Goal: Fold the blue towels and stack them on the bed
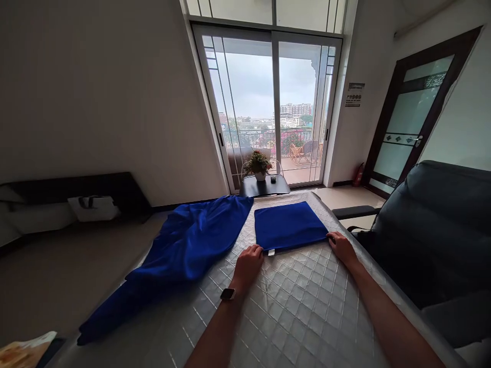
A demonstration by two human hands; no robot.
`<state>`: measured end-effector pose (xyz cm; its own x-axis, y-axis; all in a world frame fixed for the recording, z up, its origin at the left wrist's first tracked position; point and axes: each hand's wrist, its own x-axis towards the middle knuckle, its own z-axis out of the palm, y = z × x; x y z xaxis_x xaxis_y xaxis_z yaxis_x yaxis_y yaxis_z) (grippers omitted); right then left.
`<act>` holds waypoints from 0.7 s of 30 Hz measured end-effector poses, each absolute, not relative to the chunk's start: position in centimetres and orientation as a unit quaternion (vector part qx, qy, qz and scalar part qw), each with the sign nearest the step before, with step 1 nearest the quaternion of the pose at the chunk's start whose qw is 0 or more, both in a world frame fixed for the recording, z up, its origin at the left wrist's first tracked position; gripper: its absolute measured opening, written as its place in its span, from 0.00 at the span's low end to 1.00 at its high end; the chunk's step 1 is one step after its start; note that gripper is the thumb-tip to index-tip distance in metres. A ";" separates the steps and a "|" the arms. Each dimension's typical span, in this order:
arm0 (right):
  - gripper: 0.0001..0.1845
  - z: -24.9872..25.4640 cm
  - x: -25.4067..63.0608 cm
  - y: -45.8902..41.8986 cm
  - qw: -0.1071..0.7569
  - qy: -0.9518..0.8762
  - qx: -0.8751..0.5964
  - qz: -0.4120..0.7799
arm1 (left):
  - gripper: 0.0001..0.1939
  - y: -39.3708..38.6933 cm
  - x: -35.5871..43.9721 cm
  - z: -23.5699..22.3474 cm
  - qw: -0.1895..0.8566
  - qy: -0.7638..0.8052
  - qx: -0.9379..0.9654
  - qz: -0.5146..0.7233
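A flat blue pillowcase (289,225) lies spread on the quilted mattress (303,296), with a small white tag at its near edge. My left hand (249,265), below a dark watch on the wrist, is closed at the near left corner. At the near right corner, my right hand (341,247) pinches the fabric between thumb and fingers. To the left, a larger crumpled blue sheet (195,240) drapes over the mattress and hangs off its side, apart from both hands.
Beyond the mattress stand a small black table (264,187) and a potted plant (259,166) before sliding glass doors. A black armchair (433,240) borders the right side. On the far left, a white bag (94,208) sits by a dark bench.
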<state>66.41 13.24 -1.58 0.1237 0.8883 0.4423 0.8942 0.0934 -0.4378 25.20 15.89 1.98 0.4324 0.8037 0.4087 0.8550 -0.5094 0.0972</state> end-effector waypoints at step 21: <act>0.16 -0.9 63.4 9.3 0.264 -0.661 -0.659 -0.242 | 0.22 7.5 1.8 7.7 0.118 -0.640 -0.723 -0.232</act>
